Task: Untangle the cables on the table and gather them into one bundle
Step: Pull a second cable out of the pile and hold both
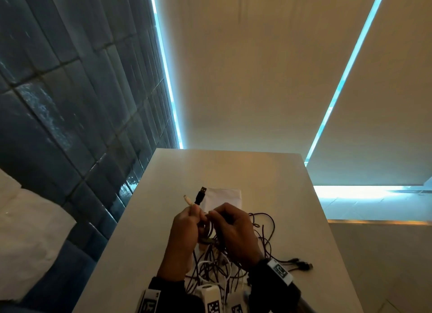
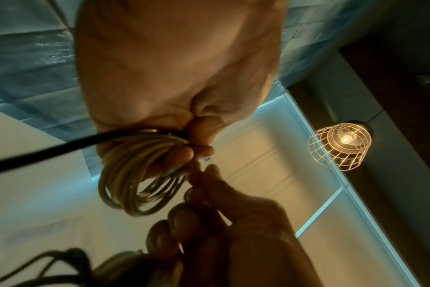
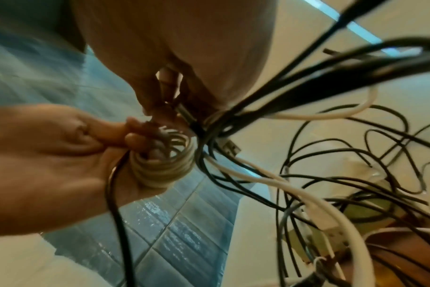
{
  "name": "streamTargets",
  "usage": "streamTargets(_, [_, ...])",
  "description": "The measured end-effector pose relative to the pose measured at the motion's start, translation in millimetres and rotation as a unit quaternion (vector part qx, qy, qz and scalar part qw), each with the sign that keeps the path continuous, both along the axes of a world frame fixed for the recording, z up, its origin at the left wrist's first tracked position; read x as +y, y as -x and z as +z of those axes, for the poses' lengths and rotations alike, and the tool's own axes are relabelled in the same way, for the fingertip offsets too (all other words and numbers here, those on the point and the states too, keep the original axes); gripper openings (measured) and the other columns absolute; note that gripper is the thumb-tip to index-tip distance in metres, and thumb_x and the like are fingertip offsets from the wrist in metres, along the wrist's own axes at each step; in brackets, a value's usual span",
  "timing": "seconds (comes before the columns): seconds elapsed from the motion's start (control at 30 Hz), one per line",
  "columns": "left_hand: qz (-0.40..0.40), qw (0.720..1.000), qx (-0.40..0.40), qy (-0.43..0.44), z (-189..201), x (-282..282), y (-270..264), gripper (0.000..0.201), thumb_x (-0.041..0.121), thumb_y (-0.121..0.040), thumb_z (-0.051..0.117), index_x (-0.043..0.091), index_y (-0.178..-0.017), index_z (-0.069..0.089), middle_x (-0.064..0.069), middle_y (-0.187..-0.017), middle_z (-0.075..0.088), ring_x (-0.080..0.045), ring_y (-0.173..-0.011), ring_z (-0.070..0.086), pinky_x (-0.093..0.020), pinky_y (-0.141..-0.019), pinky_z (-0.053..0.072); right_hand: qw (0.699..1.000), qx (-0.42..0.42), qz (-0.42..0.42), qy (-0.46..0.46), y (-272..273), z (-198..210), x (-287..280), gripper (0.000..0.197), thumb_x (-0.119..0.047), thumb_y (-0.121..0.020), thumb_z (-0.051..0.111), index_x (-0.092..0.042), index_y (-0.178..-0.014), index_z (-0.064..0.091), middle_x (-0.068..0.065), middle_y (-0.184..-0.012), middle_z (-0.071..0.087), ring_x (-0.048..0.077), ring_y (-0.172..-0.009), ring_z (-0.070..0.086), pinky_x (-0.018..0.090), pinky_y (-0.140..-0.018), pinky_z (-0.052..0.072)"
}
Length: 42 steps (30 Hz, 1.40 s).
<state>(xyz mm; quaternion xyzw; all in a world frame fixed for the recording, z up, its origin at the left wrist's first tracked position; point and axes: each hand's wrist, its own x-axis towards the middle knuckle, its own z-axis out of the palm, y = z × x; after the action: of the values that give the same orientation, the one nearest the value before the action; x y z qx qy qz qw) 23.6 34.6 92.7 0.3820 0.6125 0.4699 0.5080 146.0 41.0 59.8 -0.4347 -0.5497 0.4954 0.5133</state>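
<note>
- The left hand [image 1: 184, 231] curls round a small coil of pale round cable [image 3: 160, 167], with a black USB plug [image 1: 200, 195] sticking up.
- The right hand [image 1: 233, 231] pinches thin black cables [image 3: 295, 81] just beside the coil.
- The loose tangle of black and white cables [image 1: 233, 261] lies on the white tabletop [image 1: 292, 207], under both hands.
- Gathering looks half done; next, I think, pull one strand free.

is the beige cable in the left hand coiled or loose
Coiled: the beige cable sits in several tight loops held by the left hand.
</note>
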Motion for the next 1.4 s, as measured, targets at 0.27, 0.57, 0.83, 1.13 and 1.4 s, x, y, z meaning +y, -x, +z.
streamTargets(0.27, [0.005,0.995,-0.095,-0.006,7.8,-0.4,3.6,0.042,0.025,-0.103,0.033,0.008,-0.069,0.05,-0.004,-0.059,0.052,-0.019,-0.061,0.047,-0.033,-0.062,0.041,0.996,0.022,0.078,-0.042,2.4,23.6,-3.8,0.01,-0.003,-0.092,0.06,-0.005,-0.083,0.066,0.003,-0.072,0.066,0.015,-0.064,0.061,0.032,-0.059,0.055])
streamTargets(0.57, [0.026,0.994,-0.094,-0.039,5.2,-2.0,-9.7,0.04,0.023,-0.103,0.032,0.009,-0.068,0.046,-0.006,-0.061,0.042,-0.019,-0.06,0.039,-0.031,-0.058,0.036,0.994,0.029,0.103,-0.033,-4.2,19.3,-11.5,0.021,-0.01,-0.096,0.056,0.004,-0.082,0.062,0.006,-0.07,0.059,0.014,-0.058,0.05,0.024,-0.053,0.041])
streamTargets(0.83, [0.091,0.95,-0.285,-0.088,25.4,1.7,5.3,0.037,0.025,-0.103,0.031,0.015,-0.07,0.043,0.009,-0.049,0.034,-0.004,-0.04,0.027,-0.018,-0.045,0.023,0.999,0.005,-0.013,0.029,-70.1,0.1,-17.5,0.032,-0.028,-0.095,0.053,-0.016,-0.066,0.058,-0.007,-0.051,0.038,0.009,-0.044,0.031,0.019,-0.042,0.027])
streamTargets(1.13, [0.141,0.972,-0.141,-0.121,15.6,8.1,-8.9,0.037,0.015,-0.103,0.033,0.01,-0.068,0.044,-0.001,-0.053,0.045,-0.014,-0.05,0.041,-0.023,-0.053,0.04,0.976,-0.201,-0.042,0.068,-148.2,-14.2,-73.6,0.034,-0.01,-0.091,0.061,-0.016,-0.057,0.061,-0.005,-0.045,0.048,0.002,-0.043,0.043,0.011,-0.046,0.033])
streamTargets(1.4, [0.2,0.967,-0.078,-0.134,13.5,15.2,10.5,0.036,0.012,-0.102,0.035,0.013,-0.067,0.045,-0.001,-0.06,0.051,-0.01,-0.054,0.051,-0.023,-0.058,0.046,0.904,-0.238,-0.328,0.136,-242.2,-22.9,-121.8,0.03,-0.022,-0.086,0.07,-0.017,-0.057,0.067,0.019,-0.05,0.057,0.017,-0.042,0.048,0.022,-0.043,0.04])
